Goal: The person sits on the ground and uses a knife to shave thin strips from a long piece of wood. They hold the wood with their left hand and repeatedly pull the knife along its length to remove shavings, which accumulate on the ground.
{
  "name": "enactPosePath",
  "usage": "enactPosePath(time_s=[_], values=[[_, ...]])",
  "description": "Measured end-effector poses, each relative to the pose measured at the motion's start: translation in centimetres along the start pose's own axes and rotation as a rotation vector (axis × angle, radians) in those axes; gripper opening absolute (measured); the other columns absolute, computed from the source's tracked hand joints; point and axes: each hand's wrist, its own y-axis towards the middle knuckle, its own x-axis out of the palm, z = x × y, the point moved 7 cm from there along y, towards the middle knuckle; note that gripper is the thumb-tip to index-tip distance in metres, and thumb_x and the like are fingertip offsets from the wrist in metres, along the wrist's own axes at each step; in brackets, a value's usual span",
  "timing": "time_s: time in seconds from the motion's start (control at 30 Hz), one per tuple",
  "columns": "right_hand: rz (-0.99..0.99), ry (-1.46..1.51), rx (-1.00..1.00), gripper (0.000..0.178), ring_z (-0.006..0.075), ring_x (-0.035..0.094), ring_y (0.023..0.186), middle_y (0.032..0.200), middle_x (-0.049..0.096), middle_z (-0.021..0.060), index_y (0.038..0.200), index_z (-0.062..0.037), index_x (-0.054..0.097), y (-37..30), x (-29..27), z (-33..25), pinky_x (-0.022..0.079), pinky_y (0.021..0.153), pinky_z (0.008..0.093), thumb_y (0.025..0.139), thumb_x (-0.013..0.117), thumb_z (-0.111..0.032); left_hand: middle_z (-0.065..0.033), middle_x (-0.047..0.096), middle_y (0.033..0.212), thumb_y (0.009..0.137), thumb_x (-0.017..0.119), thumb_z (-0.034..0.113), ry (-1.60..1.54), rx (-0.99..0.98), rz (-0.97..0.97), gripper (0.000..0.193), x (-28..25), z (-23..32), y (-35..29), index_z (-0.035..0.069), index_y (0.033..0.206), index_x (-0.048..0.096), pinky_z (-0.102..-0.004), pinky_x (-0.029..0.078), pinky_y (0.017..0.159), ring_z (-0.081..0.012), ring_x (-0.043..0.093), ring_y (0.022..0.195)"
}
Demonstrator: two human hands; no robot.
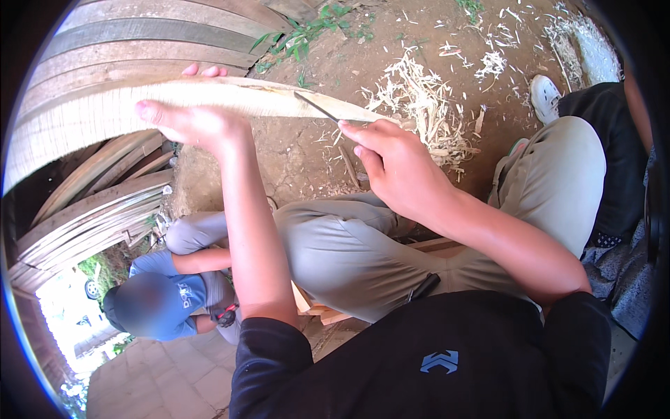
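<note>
A long pale wooden plank runs from the left rim toward the middle, narrowing at its right end. My left hand is closed round it, thumb on the near face and fingertips showing over the far edge. In my right hand is a knife with a thin dark blade, its handle hidden by my fingers. The blade points up and left and lies against the plank's narrow end, where a darker streak marks the wood. My index finger stretches along the tool.
Curled wood shavings lie on the dirt floor beyond my knees. Stacked boards stand at the far left, with more planks below. A person in blue sits at the lower left; another's dark-trousered leg is at the right.
</note>
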Motion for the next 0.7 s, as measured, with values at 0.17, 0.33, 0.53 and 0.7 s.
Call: enactPosePath(time_s=[0.17, 0.33, 0.53, 0.7], values=[[0.005, -0.011, 0.007, 0.043, 0.0401, 0.064, 0.082, 0.093, 0.062, 0.0218, 0.136, 0.0004, 0.063, -0.8, -0.1, 0.5, 0.052, 0.075, 0.0481, 0.093, 0.056, 0.001, -0.0225, 0.057, 0.102, 0.099, 0.031, 0.080, -0.016, -0.022, 0.005, 0.092, 0.4, 0.2, -0.7, 0.002, 0.148, 0.026, -0.0412, 0.056, 0.065, -0.0298, 0.065, 0.072], [0.025, -0.095, 0.007, 0.042, 0.0384, 0.065, 0.079, 0.090, 0.063, 0.0206, 0.137, 0.0003, 0.061, -1.0, 0.0, -0.2, 0.053, 0.074, 0.0460, 0.096, 0.057, 0.004, -0.0226, 0.056, 0.106, 0.096, 0.030, 0.083, 0.020, -0.044, 0.031, 0.096, 0.7, 0.4, -1.0, 0.003, 0.150, 0.025, -0.0409, 0.056, 0.073, -0.0329, 0.064, 0.078], [-0.173, -0.197, 0.237, 0.045, 0.0436, 0.069, 0.092, 0.103, 0.065, 0.0289, 0.133, 0.0115, 0.057, 2.3, 0.2, 1.8, 0.056, 0.083, 0.0488, 0.088, 0.056, 0.005, -0.0247, 0.055, 0.116, 0.092, 0.017, 0.089, 0.000, -0.099, -0.027, 0.106, 0.7, 0.3, -1.4, 0.004, 0.154, 0.021, -0.0434, 0.057, 0.077, -0.0365, 0.065, 0.086], [0.115, -0.058, 0.090, 0.034, 0.0443, 0.067, 0.098, 0.108, 0.064, 0.0299, 0.128, 0.0090, 0.059, 1.6, 0.0, 2.5, 0.054, 0.087, 0.0488, 0.095, 0.055, 0.002, -0.0228, 0.050, 0.134, 0.090, 0.015, 0.090, 0.112, 0.079, -0.162, 0.108, 3.2, 2.7, -3.6, 0.004, 0.156, 0.023, -0.0486, 0.061, 0.079, -0.0369, 0.063, 0.101]])
